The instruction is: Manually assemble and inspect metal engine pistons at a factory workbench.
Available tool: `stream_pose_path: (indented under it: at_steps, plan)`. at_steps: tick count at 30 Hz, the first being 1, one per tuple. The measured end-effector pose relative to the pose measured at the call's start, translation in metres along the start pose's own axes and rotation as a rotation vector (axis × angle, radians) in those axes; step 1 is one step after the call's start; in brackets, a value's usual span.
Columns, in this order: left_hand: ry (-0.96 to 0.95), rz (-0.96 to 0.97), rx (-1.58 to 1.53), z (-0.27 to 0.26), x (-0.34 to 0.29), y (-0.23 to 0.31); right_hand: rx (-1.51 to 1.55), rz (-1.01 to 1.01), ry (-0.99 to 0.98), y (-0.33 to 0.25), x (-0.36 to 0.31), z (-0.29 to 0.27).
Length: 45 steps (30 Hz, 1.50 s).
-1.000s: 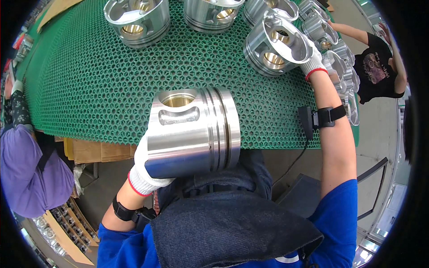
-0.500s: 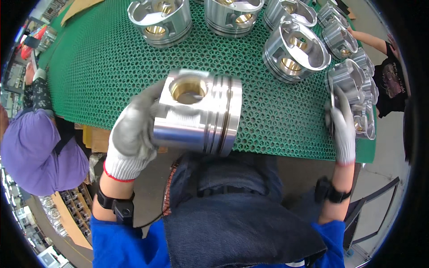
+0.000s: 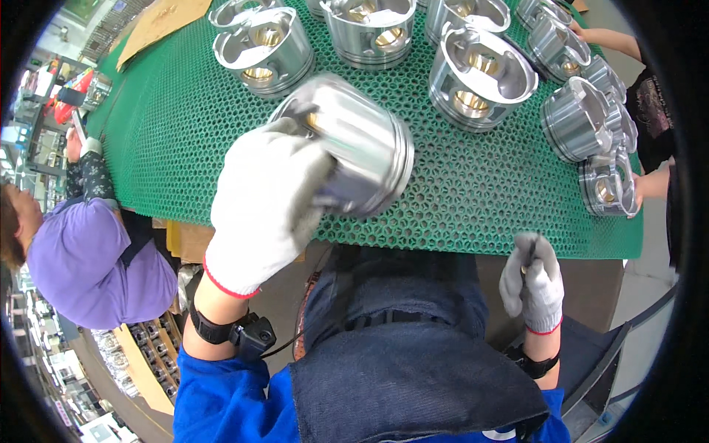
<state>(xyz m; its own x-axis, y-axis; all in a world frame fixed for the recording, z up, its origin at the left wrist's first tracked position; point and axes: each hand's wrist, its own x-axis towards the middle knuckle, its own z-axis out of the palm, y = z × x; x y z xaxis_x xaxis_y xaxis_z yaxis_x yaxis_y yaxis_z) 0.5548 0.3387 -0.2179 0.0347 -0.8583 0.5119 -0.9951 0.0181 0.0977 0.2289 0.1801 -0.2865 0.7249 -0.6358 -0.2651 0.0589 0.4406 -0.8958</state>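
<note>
My left hand, in a white knit glove, is closed round a shiny metal piston. It holds the piston tilted over the green mat, with the grooved end to the right; motion blurs it a little. Near the front edge of the table is my right hand, gloved as well, its fingers bent together. A small dark, thin thing shows between those fingers, too little of it to name. Beyond the held piston, an upright piston with brass-coloured pin bores stands on the mat.
More pistons stand at the back, among them one piston at the left. Others line the right side, where another person's hand touches a piston. Cardboard lies far left on the green mat. A person in purple sits left.
My left hand has lifted and turned the piston, its back now showing. My right hand has moved from the right-hand pistons toward me. Another person's hand now touches a piston there.
</note>
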Motion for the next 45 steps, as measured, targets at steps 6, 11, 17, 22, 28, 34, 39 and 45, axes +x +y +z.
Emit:
stream_pose_path:
  at_steps: [6, 11, 17, 22, 28, 34, 39, 45]
  plan:
    - [0.399, -0.136, -0.024, 0.037, -0.039, -0.028, -0.122, -0.074, 0.169, -0.002, 0.004, 0.028]
    - [-0.112, -0.027, -0.113, 0.017, 0.009, -0.033, -0.37, -0.063, -0.02, -0.031, 0.018, 0.046]
    - [-0.245, 0.24, -0.147, 0.021, 0.061, 0.082, -0.33, -0.255, 0.088, -0.041, -0.005, 0.049]
    - [-0.277, 0.167, -0.078, 0.022, 0.071, 0.094, -0.591, -0.211, 0.056, -0.027, -0.013, 0.032]
    - [-0.236, 0.178, -0.044, 0.025, 0.06, 0.097, -0.411, -0.084, 0.035, -0.035, 0.008, 0.05]
    - [-0.254, 0.161, -0.054, 0.025, 0.074, 0.098, -0.79, -0.665, -0.09, -0.025, 0.015, 0.05]
    - [-0.412, 0.074, -0.102, 0.034, 0.102, 0.089, -1.149, -0.863, -0.04, -0.033, 0.017, 0.052]
    - [-0.542, 0.125, -0.084, 0.049, 0.125, 0.08, -1.303, -0.888, -0.105, -0.036, 0.012, 0.05]
